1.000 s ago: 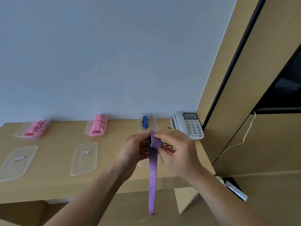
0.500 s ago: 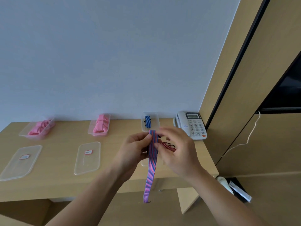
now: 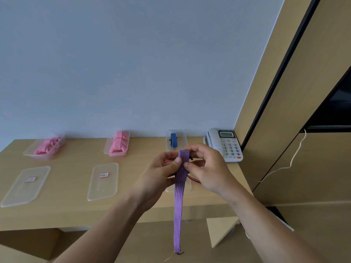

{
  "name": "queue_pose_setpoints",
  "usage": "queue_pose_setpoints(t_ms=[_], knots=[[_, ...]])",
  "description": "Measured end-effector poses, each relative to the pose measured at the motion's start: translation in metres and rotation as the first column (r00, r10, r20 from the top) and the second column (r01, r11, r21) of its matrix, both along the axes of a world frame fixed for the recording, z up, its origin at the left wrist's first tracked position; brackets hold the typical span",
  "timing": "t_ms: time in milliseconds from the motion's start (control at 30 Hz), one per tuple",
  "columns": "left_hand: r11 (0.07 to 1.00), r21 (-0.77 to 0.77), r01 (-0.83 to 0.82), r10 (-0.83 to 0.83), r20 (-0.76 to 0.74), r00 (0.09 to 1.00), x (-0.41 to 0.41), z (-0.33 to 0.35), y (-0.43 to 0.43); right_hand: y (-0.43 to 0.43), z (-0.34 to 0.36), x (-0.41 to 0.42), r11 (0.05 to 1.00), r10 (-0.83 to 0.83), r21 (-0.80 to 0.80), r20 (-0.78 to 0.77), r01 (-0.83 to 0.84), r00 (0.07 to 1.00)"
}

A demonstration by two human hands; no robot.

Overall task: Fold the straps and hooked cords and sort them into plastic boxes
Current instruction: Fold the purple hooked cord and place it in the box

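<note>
Pinching a striped strap over the desk

Both hands are holding a blue-and-red striped strap (image 3: 178, 215) in the air in front of the desk (image 3: 66, 211). The left hand (image 3: 159, 173) is pinching it between thumb and curled fingers from one side, and the right hand (image 3: 209, 168) is pinching it from the other, thumb tips almost meeting on the band. The strap's top is bending over in a fold just above the thumbs, while the long end is hanging straight down past the desk edge, with a small dark hook at the bottom. A thin red striped piece (image 3: 193, 180) is showing behind the hands; whether either hand is gripping it cannot be told.

Three clear plastic boxes are sitting along the wall. The right box (image 3: 182, 133), just beyond the hands, is holding one folded blue strap (image 3: 173, 140). The middle box (image 3: 106, 150) and the left box (image 3: 28, 152) are holding pink straps. Two flat lids (image 3: 103, 190) (image 3: 17, 194) with small labels are lying nearer the front edge, and part of another lid (image 3: 169, 189) is showing under the hands. A white phone (image 3: 226, 145) is sitting at the desk's right end.
</note>
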State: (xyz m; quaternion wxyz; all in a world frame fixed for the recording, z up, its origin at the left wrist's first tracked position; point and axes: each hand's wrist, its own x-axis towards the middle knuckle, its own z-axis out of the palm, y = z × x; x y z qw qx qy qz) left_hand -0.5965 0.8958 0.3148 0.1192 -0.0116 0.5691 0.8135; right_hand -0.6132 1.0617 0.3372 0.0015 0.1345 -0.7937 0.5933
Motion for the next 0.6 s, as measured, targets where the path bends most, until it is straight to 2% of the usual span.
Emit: queue_pose_setpoints(t_ms=[200, 600], knots=[[0.992, -0.095, 0.087, -0.082, 0.054, 0.995, 0.000, -0.003, 0.004, 0.003, 0.001, -0.006, 0.999, -0.020, 0.041, -0.006, 0.020, 1.000], [0.964, -0.255, 0.081, -0.059, 0.094, 0.994, -0.002, 0.000, 0.011, 0.005, 0.012, -0.008, 0.997, -0.062, 0.034, -0.122, 0.066, 0.991]])
